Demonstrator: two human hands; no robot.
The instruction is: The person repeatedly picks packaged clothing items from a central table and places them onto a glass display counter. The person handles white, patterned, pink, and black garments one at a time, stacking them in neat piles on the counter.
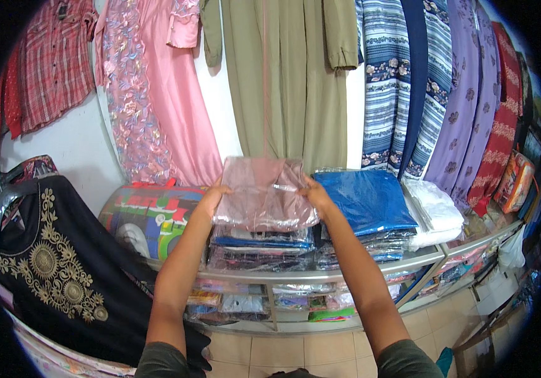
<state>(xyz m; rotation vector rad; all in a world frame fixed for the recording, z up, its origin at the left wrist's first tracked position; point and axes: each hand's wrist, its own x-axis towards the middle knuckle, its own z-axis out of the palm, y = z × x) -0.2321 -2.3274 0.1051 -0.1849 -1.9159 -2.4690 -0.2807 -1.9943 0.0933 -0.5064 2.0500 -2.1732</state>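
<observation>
A folded dusty-pink garment in a clear plastic bag (pixel 265 196) lies between my two hands, over a stack of bagged garments (pixel 261 250) on the glass display counter. My left hand (pixel 214 196) grips its left edge, thumb on top. On its right edge is my right hand (pixel 315 193), thumb also on top. Just right of that hand, a bagged blue garment (pixel 364 198) tops a second stack. White bagged garments (pixel 433 210) sit further right. Whether the pink package touches the stack below cannot be told.
The counter's metal edge (pixel 298 276) runs across, with bagged clothes on shelves below. A colourful printed roll (pixel 152 219) lies at the left, beside a black embroidered garment (pixel 58 264) on a hanger. Long dresses, one olive (pixel 289 94), hang behind the counter.
</observation>
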